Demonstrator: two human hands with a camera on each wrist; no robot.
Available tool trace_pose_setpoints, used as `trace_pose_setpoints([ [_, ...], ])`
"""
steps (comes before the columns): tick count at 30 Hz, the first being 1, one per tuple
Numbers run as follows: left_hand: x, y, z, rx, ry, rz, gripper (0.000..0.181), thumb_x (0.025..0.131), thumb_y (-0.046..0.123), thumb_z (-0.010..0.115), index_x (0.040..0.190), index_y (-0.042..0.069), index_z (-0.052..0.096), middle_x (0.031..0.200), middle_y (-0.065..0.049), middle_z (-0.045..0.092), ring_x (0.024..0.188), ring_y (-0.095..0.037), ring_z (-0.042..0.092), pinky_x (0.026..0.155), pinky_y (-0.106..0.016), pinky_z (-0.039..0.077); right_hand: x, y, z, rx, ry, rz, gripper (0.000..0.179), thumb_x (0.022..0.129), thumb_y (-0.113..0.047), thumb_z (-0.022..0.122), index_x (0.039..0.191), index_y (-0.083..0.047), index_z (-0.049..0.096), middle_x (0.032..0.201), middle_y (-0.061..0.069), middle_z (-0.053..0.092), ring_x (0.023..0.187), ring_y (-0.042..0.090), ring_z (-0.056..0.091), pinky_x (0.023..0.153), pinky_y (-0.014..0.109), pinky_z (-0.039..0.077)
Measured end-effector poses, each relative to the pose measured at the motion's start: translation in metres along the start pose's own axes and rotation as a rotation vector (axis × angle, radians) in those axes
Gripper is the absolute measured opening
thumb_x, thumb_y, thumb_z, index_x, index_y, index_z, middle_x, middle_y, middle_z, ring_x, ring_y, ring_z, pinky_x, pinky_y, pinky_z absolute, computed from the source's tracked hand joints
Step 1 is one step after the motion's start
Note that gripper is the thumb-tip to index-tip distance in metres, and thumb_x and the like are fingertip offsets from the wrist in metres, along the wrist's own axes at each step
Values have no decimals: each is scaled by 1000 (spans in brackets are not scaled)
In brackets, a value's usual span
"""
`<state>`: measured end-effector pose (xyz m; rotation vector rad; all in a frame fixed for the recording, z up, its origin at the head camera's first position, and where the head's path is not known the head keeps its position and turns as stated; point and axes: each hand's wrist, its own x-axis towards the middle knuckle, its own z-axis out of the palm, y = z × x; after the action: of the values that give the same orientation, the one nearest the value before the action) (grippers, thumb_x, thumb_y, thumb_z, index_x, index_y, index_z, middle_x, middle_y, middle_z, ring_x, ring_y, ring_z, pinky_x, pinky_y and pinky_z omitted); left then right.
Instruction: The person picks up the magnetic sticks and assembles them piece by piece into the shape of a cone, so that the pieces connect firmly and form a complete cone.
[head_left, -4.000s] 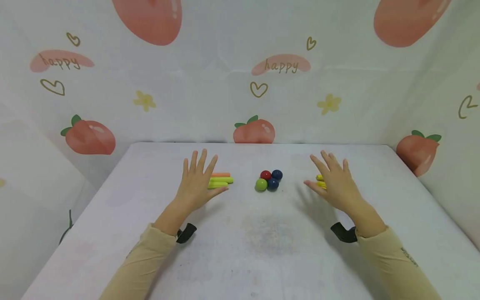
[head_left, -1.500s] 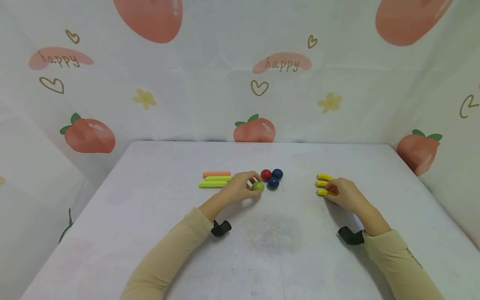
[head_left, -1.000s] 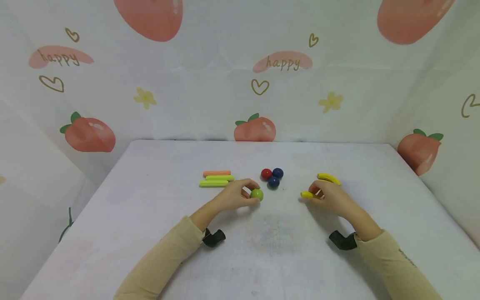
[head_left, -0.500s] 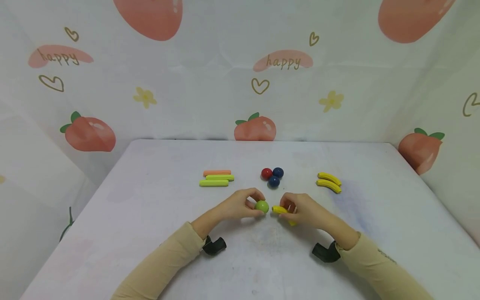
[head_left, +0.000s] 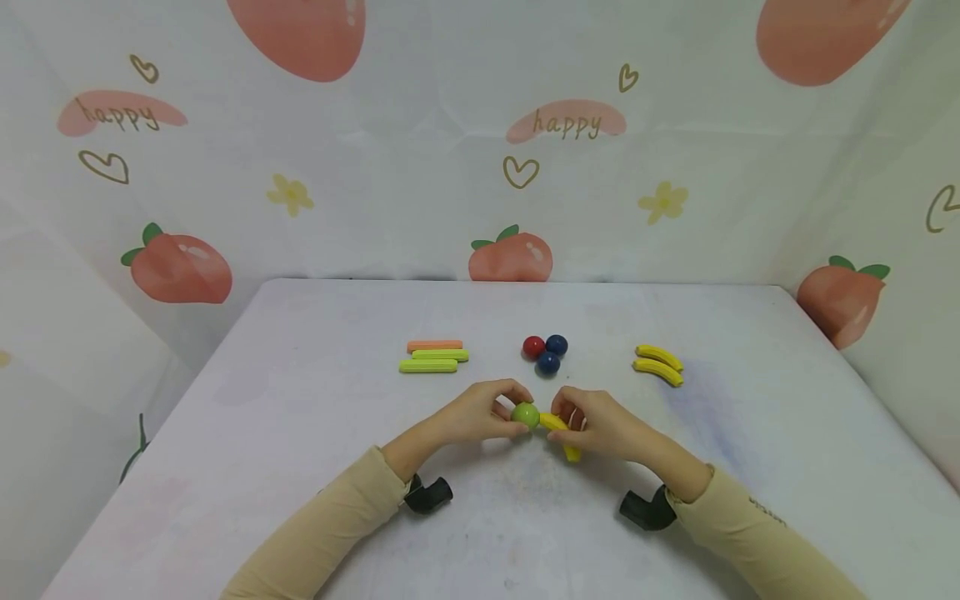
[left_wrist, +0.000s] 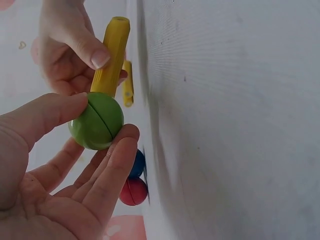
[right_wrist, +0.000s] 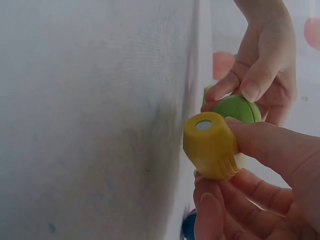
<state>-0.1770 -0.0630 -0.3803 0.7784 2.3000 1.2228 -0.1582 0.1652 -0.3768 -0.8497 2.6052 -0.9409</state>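
Near the middle of the table, my left hand point(head_left: 483, 412) pinches a glossy green ball point(head_left: 525, 415) with a seam round it, thumb on one side and fingers on the other. My right hand point(head_left: 600, 421) holds a curved yellow magnetic rod point(head_left: 572, 452) between thumb and fingers. In the left wrist view the far end of the yellow rod point(left_wrist: 110, 60) meets the green ball point(left_wrist: 96, 121). A silvery disc shows in the rod's near end point(right_wrist: 210, 145) in the right wrist view. Both pieces appear held just above the tabletop.
Behind the hands lie a red ball point(head_left: 533, 347) and two dark blue balls point(head_left: 548, 363), touching. To the left are an orange rod point(head_left: 435, 345) and two yellow-green rods point(head_left: 428, 366). Two curved yellow rods point(head_left: 658, 372) lie at the right on the white table point(head_left: 330, 333).
My left hand took the green ball from the cluster and drew it nearer. My right hand took one curved yellow rod from the right and brought it leftward, until its end met the ball.
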Motion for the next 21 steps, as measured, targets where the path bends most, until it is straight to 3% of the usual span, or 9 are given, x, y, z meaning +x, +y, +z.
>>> trace_pose_setpoints([
  [13,0,6,2,24,16,14,35,86,8,64,119,2,54,118,-16,60,97,-23,66,82,-24,54,2,-1,9,133,-13,39,31,86,-23,67,104,-4,50,86,5,64,70,6,56,65,17,49],
  [21,0,8,3,-33,4,17,42,87,8,64,125,2,47,118,-20,59,101,-28,66,83,-24,54,3,-5,13,304,-17,19,43,88,-16,64,121,-1,40,82,12,62,64,11,61,58,21,52],
])
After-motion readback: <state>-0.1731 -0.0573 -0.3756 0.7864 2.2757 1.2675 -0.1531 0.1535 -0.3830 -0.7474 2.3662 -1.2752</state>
